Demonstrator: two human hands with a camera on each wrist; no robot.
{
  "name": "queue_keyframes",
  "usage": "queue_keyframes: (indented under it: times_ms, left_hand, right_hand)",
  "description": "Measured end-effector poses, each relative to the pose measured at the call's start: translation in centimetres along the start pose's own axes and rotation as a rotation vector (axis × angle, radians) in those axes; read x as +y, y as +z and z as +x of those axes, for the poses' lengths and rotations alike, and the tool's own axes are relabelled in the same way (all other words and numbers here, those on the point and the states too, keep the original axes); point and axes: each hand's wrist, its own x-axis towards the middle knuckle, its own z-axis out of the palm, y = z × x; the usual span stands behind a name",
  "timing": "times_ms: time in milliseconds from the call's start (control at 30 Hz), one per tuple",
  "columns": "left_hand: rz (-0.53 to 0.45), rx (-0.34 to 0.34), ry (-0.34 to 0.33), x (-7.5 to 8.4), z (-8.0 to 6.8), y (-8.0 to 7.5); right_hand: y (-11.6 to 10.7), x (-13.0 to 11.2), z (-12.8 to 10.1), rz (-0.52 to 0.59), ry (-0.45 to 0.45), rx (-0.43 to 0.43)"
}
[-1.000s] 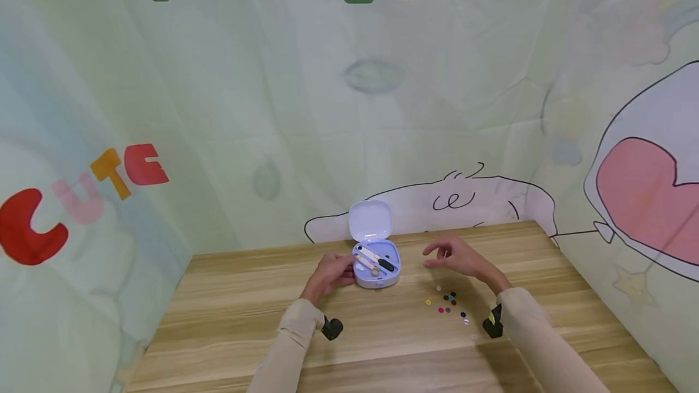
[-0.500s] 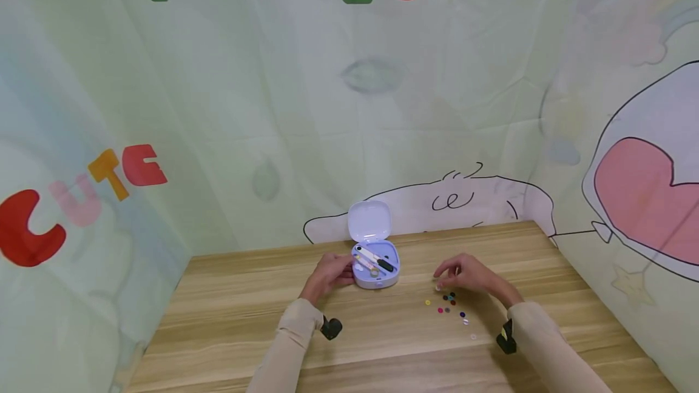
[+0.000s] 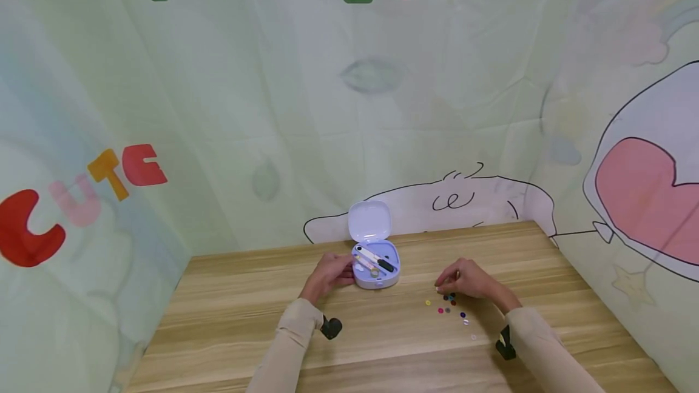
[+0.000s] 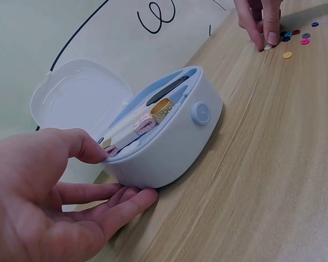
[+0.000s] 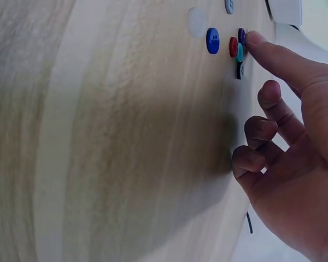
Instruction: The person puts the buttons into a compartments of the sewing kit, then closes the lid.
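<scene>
My left hand (image 3: 329, 275) grips the left side of a light blue sewing kit box (image 4: 158, 164); the thumb lies on the rim and the fingers against the lower wall. The box's lid (image 4: 79, 98) stands open. Inside lie a black-handled tool (image 3: 385, 265), a gold thimble (image 4: 162, 109) and a folded tape measure (image 4: 144, 124). At the right, my right hand (image 3: 471, 279) pinches a small white button (image 4: 268, 47) between thumb and index finger at the tabletop. Its other fingers are curled in the right wrist view.
Several loose buttons lie near my right hand, among them a yellow button (image 3: 428, 302), a pink button (image 3: 440, 310) and a blue button (image 5: 212, 41). A printed cloth backdrop (image 3: 273, 108) rises behind the wooden table (image 3: 229, 320).
My right hand has moved right and down toward the buttons, and its thumb and index finger have come together on the white button. The left hand and the box stay put.
</scene>
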Motion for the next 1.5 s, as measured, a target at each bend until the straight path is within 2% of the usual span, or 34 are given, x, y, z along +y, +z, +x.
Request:
queue_keyframes:
  times_ms: [233, 533, 933, 1500]
  left_hand:
    - [-0.004, -0.002, -0.011, 0.1, 0.0, 0.0]
    - [0.003, -0.002, -0.006, 0.1, 0.0, 0.0]
    - [-0.002, 0.002, -0.007, 0.0, 0.1, 0.0]
    - [0.016, -0.001, -0.012, 0.3, -0.2, 0.0]
  right_hand:
    - [0.1, 0.0, 0.0, 0.017, -0.013, 0.009]
    - [0.2, 0.2, 0.3, 0.023, 0.013, -0.013]
    - [0.2, -0.8, 0.3, 0.023, 0.017, -0.022]
    - [-0.6, -0.6, 1.0, -0.012, -0.017, -0.021]
